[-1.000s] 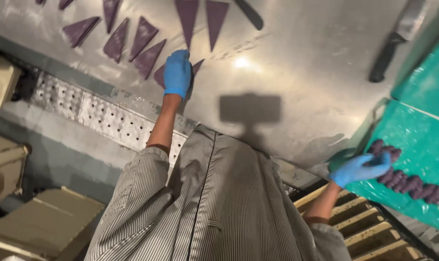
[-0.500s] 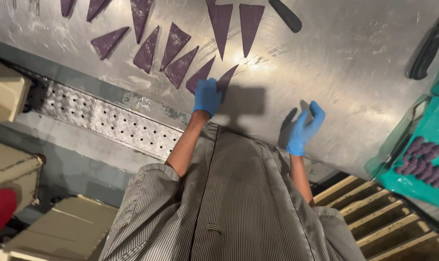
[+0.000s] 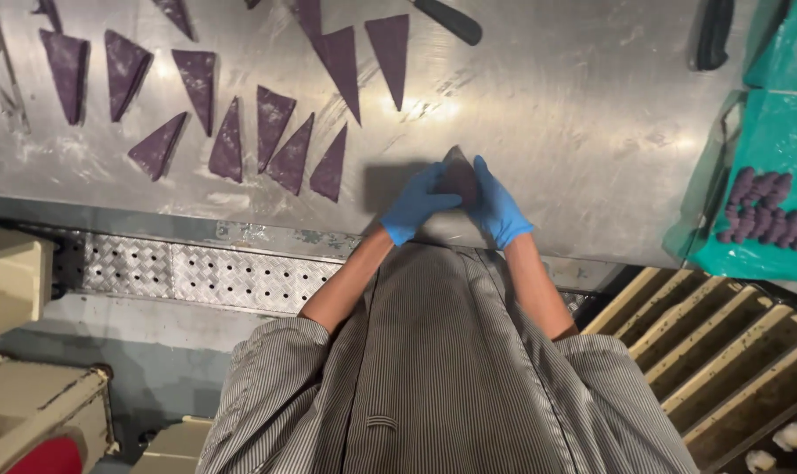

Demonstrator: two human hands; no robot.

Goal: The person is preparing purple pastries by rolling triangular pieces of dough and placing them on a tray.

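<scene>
Both my hands wear blue gloves and meet at the near edge of a steel table [image 3: 574, 132]. My left hand [image 3: 416, 204] and my right hand [image 3: 497, 204] together grip a purple dough triangle [image 3: 459, 175], its tip pointing away from me. More purple dough triangles [image 3: 275, 140] lie flat in rows to the left on the table. Two longer triangles [image 3: 363, 53] lie further back.
A teal tray [image 3: 767, 140] at the right holds several small purple dough pieces [image 3: 763, 211]. Two dark knife handles [image 3: 447, 19] [image 3: 713, 35] lie at the far side. Perforated metal stepping [image 3: 196, 272], beige crates [image 3: 29, 412] at the left and a wooden pallet [image 3: 723, 342] surround me.
My left hand came off the row of triangles with one piece. My right hand left the teal tray and came in to join it; both now hold the triangle.
</scene>
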